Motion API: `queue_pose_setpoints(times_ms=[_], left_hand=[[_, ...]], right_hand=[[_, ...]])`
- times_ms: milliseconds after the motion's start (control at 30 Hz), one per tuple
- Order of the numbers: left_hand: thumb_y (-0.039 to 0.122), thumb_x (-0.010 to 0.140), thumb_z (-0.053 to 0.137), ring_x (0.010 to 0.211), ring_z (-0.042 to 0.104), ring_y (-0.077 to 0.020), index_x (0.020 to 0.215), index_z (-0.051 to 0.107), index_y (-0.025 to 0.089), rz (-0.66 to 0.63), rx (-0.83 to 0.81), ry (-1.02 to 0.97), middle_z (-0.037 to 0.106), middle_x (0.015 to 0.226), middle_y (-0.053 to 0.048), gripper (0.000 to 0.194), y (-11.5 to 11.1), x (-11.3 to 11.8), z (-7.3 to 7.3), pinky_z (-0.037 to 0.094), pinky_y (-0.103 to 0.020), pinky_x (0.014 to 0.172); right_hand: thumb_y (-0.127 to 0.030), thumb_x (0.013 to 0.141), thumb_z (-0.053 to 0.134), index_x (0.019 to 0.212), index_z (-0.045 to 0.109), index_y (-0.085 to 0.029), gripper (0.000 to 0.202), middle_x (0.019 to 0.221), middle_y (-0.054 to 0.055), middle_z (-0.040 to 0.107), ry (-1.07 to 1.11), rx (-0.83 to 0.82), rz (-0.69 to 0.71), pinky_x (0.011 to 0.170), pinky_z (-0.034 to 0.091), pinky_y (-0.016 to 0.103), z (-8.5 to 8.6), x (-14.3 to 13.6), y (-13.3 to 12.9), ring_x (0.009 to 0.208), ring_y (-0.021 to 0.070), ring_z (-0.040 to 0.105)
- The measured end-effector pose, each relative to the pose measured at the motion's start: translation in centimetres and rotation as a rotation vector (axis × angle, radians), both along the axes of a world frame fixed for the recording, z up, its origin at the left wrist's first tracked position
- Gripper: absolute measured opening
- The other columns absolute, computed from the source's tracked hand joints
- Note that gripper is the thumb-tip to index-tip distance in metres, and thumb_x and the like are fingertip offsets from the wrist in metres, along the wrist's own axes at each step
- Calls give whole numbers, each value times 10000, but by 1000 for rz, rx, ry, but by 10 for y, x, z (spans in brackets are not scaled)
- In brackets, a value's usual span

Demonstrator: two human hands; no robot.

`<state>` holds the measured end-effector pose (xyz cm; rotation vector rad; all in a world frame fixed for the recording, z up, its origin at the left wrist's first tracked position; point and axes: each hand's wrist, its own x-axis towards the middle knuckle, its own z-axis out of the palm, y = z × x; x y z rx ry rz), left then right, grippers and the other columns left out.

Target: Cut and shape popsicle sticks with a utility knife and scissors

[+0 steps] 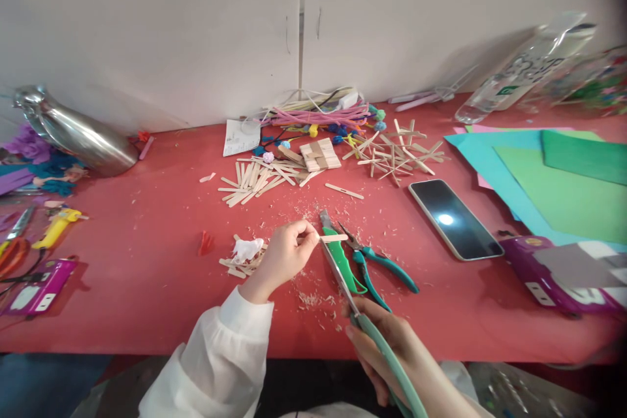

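Between the fingertips of my left hand (289,249) is pinched a short wooden craft stick (335,238), held level over the table. My right hand (392,346) is wrapped round a pair of scissors (379,339) with pale green handles. Their blades reach up to the stick close to my left fingertips; whether they cut into it I cannot tell. Just beneath lie a green-handled knife (340,261) and pliers (377,264) with teal handles. Wood shavings (313,300) are scattered around them. Left of my left wrist, a crumpled white tissue (246,249) rests on small stick pieces.
Loose craft sticks (255,176) and a stick bundle (321,155) lie ahead on the red table (147,261). A phone (455,219), coloured paper (548,176) and a plastic bottle (524,72) are rightward. Leftward are a steel jug (83,137) and a yellow glue gun (57,227).
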<state>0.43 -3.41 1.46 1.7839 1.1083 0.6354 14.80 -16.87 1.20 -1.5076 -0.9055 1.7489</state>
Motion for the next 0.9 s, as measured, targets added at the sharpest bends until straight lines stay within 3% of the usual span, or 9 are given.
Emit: queue_pose_setpoints(times_ms=[367,500,667,900], left_hand=[[302,853,445,550,394,-91,677,467,172,-41,14,0,415,596,37,220,-1,1,2,324,-192,507],[295,848,446,557,393,-90,674,463,171,-48,9,-3,428,604,37,215,0,0,2,331,-191,518],[290,836,456,550,373,-87,658,459,167,-54,-24,-18,397,591,44,216,1,0,3,329,-188,516],[281,836,453,572,409,-95,668,477,163,-71,-6,-2,435,599,33,207,1,0,3,362,-197,542]], right_hand=[[-389,779,534,900,417,-203,250,369,-137,378,-81,-31,51,293,245,139,-2,2,0,269,38,315],[-519,774,526,796,411,-210,330,388,-124,385,-57,13,85,325,251,149,5,8,3,281,26,316],[-711,735,431,804,413,-205,511,397,-116,367,-36,19,90,330,236,153,5,14,2,297,29,313],[-682,790,382,803,406,-199,483,456,-97,387,80,44,72,330,226,150,0,11,-7,333,27,326]])
